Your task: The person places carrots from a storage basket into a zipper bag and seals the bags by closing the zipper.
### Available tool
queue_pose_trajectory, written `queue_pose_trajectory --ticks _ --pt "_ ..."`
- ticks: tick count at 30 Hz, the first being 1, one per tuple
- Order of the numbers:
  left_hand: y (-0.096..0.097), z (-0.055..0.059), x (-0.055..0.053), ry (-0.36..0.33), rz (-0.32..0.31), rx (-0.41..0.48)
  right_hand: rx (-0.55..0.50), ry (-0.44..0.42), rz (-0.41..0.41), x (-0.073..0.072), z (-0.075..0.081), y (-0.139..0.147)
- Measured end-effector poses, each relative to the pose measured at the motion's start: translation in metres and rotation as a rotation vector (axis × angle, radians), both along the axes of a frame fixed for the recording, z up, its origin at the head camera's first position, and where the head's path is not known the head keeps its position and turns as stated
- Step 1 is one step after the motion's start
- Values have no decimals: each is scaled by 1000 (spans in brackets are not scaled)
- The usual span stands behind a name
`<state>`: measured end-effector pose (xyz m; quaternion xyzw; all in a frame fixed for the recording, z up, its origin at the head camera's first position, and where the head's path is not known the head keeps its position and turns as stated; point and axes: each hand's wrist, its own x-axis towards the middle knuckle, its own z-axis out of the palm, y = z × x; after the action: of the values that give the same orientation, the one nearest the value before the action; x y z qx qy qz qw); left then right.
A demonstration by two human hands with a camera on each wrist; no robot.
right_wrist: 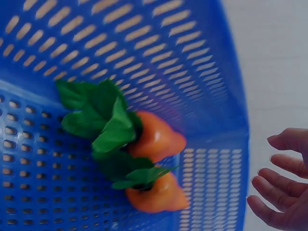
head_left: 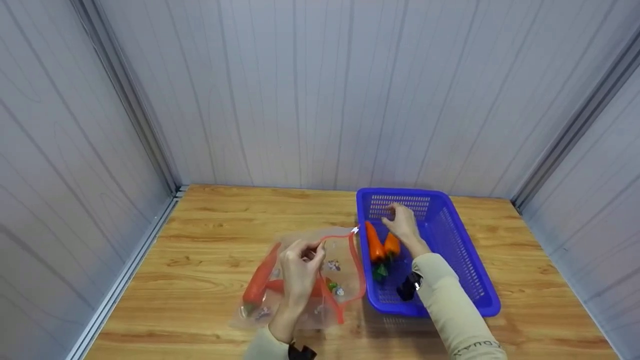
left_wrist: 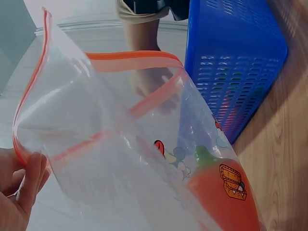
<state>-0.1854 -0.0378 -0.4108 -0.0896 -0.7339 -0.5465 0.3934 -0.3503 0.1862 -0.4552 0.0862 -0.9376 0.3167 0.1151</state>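
A clear zip bag (head_left: 345, 265) with an orange-red seal lies left of the basket, its mouth spread apart. My left hand (head_left: 299, 272) pinches the bag's edge between thumb and fingers, and the left wrist view shows that grip on the rim. Inside the bag are long red peppers (head_left: 261, 277), one with a green stem (left_wrist: 204, 156). Over the blue basket (head_left: 462, 250) is my right hand (head_left: 401, 224), fingers loosely bent and holding nothing. Two orange carrots (right_wrist: 156, 137) with green leaves (right_wrist: 103, 115) lie in the basket, close to that hand.
The basket has slotted walls and stands on a wood-grain table (head_left: 200, 270). Pale panel walls (head_left: 320, 100) enclose the table at the back and both sides. A zip slider (head_left: 355, 230) at the bag's corner lies by the basket's rim.
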Motion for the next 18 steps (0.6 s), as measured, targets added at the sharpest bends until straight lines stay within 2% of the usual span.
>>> queue_pose_trajectory --ticks 3,12,18 --pt "1 5 4 -2 -11 -3 -17 -58 -22 -4 -7 5" --pt "1 6 4 -21 -25 7 -39 -225 -103 -7 -30 20" --pt "0 5 3 -38 -23 11 -121 -310 -151 -5 -45 27"
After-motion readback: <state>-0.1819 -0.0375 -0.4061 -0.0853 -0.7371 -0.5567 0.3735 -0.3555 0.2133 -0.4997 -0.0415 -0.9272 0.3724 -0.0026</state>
